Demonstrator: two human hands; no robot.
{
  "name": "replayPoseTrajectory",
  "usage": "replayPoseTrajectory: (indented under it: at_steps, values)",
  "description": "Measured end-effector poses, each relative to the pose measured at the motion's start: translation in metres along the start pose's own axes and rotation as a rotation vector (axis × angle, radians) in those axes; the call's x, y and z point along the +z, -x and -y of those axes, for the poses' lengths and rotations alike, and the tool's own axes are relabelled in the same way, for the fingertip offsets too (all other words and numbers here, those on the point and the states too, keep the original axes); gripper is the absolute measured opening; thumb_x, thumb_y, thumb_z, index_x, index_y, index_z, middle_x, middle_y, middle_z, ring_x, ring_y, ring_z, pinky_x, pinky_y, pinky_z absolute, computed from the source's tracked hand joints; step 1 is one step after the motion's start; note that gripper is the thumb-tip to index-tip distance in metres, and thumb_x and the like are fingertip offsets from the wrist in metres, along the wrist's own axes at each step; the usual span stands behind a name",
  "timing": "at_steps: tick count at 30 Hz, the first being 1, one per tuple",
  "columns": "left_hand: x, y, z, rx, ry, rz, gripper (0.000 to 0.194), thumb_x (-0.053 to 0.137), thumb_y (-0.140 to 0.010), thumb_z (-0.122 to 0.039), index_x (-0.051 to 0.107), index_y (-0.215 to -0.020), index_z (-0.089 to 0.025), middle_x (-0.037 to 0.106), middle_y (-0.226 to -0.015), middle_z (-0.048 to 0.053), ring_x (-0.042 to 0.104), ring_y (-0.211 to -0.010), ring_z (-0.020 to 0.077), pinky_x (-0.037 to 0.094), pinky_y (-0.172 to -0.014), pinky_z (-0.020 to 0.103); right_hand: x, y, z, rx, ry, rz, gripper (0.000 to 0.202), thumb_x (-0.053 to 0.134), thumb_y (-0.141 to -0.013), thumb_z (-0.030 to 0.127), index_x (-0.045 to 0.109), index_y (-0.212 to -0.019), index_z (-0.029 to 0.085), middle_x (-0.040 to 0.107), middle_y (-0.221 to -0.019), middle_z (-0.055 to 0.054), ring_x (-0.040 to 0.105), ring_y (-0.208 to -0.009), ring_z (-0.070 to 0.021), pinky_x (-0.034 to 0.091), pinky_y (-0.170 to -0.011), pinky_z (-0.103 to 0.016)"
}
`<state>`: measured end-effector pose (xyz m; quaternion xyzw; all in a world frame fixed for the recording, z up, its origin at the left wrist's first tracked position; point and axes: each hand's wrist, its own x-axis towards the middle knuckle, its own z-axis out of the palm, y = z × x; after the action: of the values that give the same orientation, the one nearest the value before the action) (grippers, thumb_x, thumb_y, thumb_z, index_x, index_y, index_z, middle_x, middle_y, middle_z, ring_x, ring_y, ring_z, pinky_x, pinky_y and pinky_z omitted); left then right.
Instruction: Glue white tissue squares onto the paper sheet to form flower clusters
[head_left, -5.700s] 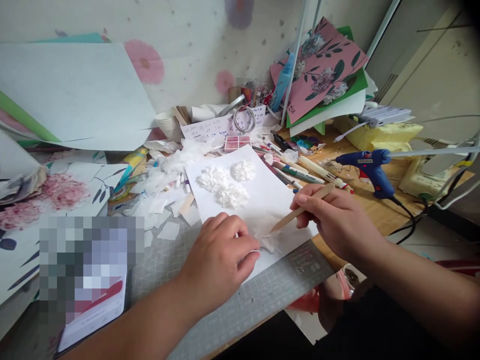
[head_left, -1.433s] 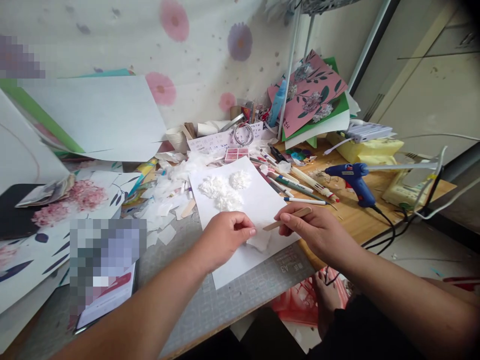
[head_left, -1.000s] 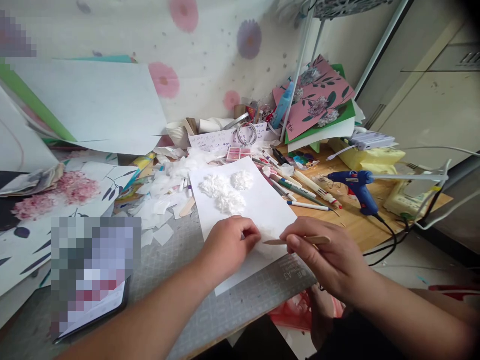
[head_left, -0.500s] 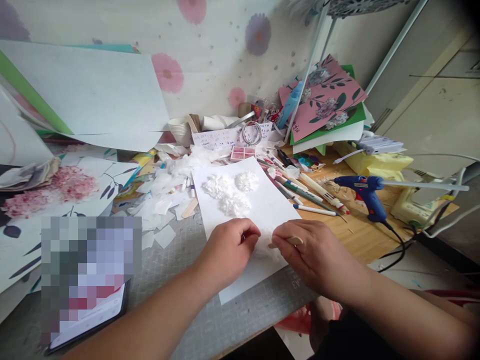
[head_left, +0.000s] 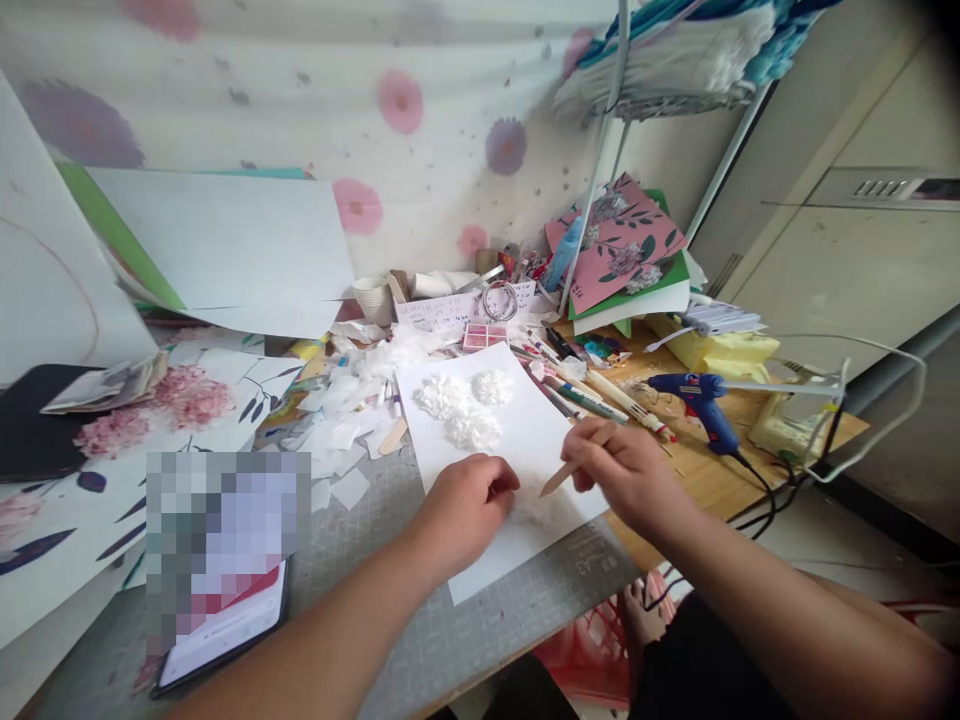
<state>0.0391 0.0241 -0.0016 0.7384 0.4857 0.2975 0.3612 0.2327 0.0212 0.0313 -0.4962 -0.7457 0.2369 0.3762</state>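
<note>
My right hand (head_left: 626,470) grips a wooden craft stick (head_left: 559,478), its tip pointing down and left toward the paper. Across a white sheet of paper (head_left: 517,440) rests my left hand (head_left: 469,510), fingers curled in; whatever they pinch is hidden. Between the two hands lies a thin, wispy white piece (head_left: 534,512), like tissue or fibre, hard to tell from the paper. Farther up the sheet sit white ruffled clusters (head_left: 472,425), arranged as flower heads.
A grey cutting mat (head_left: 352,570) lies under the paper. Left are a phone (head_left: 225,630), white scraps (head_left: 349,488) and a pink-flower picture (head_left: 187,395). Pens (head_left: 600,400) and a blue glue gun (head_left: 701,405) lie right. Paper cups (head_left: 373,298) stand behind.
My right hand has drawn right and turned, so the stick now points at the wispy piece. My left hand stays over the paper. The camera view has tilted up.
</note>
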Motion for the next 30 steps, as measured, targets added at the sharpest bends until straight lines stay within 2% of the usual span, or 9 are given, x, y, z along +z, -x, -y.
replayPoseTrajectory:
  at_steps: [2,4,6,9,11,14,20,25,30]
  values:
    - [0.0,0.0,0.001,0.016,-0.008,-0.008,0.015,0.053,-0.072,-0.014,0.065,-0.075,-0.022,0.064,-0.078,0.002,0.057,-0.074,0.02,0.041,-0.067,0.03,-0.01,0.007,-0.005,0.045,-0.071,-0.106,0.03,0.04,-0.09,0.029,0.056,-0.068,0.016,0.057,-0.051,-0.001,0.055,-0.048,-0.0122,0.043,-0.049,-0.024]
    - [-0.001,0.0,0.002,0.029,-0.014,-0.005,0.015,0.052,-0.072,-0.013,0.064,-0.076,-0.022,0.062,-0.081,0.002,0.056,-0.074,0.0189,0.041,-0.067,0.029,-0.018,0.02,-0.007,0.065,-0.121,-0.152,0.03,0.042,-0.09,0.033,0.057,-0.072,0.016,0.06,-0.054,-0.002,0.058,-0.053,-0.0138,0.046,-0.053,-0.025]
    - [-0.002,0.002,0.001,0.041,-0.02,0.014,0.013,0.053,-0.072,-0.013,0.063,-0.076,-0.021,0.06,-0.084,0.002,0.055,-0.07,0.0163,0.041,-0.065,0.027,-0.022,0.038,-0.005,0.075,-0.144,-0.135,0.026,0.046,-0.089,0.035,0.06,-0.076,0.016,0.064,-0.061,-0.004,0.061,-0.06,-0.0155,0.049,-0.057,-0.026]
    - [-0.003,0.004,-0.003,0.054,-0.042,0.05,0.01,0.061,-0.07,-0.019,0.062,-0.08,-0.022,0.057,-0.088,0.0,0.053,-0.064,0.0136,0.04,-0.062,0.026,-0.018,0.069,0.0,0.047,-0.101,-0.027,0.017,0.048,-0.089,0.029,0.063,-0.09,0.019,0.068,-0.074,-0.004,0.065,-0.071,-0.017,0.05,-0.063,-0.026]
    - [-0.003,0.006,-0.005,0.069,-0.097,0.075,0.022,0.068,-0.066,-0.023,0.062,-0.087,-0.023,0.055,-0.092,0.001,0.053,-0.066,0.0138,0.04,-0.062,0.026,-0.011,0.087,0.002,-0.036,-0.03,0.022,0.016,0.047,-0.089,0.022,0.061,-0.097,0.023,0.068,-0.081,-0.004,0.064,-0.075,-0.0169,0.049,-0.065,-0.026]
    - [-0.001,0.008,-0.008,0.093,-0.198,0.104,0.033,0.07,-0.066,-0.027,0.06,-0.098,-0.024,0.053,-0.1,0.002,0.054,-0.069,0.0148,0.042,-0.066,0.027,-0.003,0.104,0.002,-0.152,0.052,-0.01,0.022,0.047,-0.087,0.014,0.056,-0.104,0.026,0.065,-0.086,-0.003,0.062,-0.078,-0.0163,0.048,-0.066,-0.027]
    - [0.001,0.007,-0.005,0.082,-0.214,0.113,0.029,0.067,-0.07,-0.024,0.06,-0.098,-0.025,0.053,-0.103,0.002,0.056,-0.07,0.0141,0.044,-0.068,0.028,0.005,0.111,-0.007,-0.146,0.04,-0.039,0.029,0.046,-0.087,0.008,0.051,-0.109,0.026,0.062,-0.089,-0.004,0.058,-0.08,-0.0159,0.047,-0.069,-0.028]
    - [0.001,0.006,-0.003,0.05,-0.235,0.127,0.03,0.064,-0.071,-0.02,0.059,-0.1,-0.026,0.053,-0.106,0.0,0.056,-0.074,0.0136,0.046,-0.068,0.027,0.015,0.112,-0.011,-0.242,0.019,-0.079,0.032,0.047,-0.086,0.006,0.051,-0.112,0.022,0.06,-0.09,-0.005,0.056,-0.081,-0.0164,0.046,-0.068,-0.03]
    - [0.001,0.006,-0.002,0.051,-0.252,0.139,0.029,0.064,-0.07,-0.019,0.059,-0.098,-0.025,0.055,-0.104,-0.001,0.056,-0.074,0.0128,0.047,-0.069,0.026,0.02,0.107,-0.011,-0.251,0.038,-0.081,0.032,0.047,-0.086,0.005,0.051,-0.112,0.022,0.06,-0.09,-0.005,0.055,-0.081,-0.0159,0.046,-0.068,-0.03]
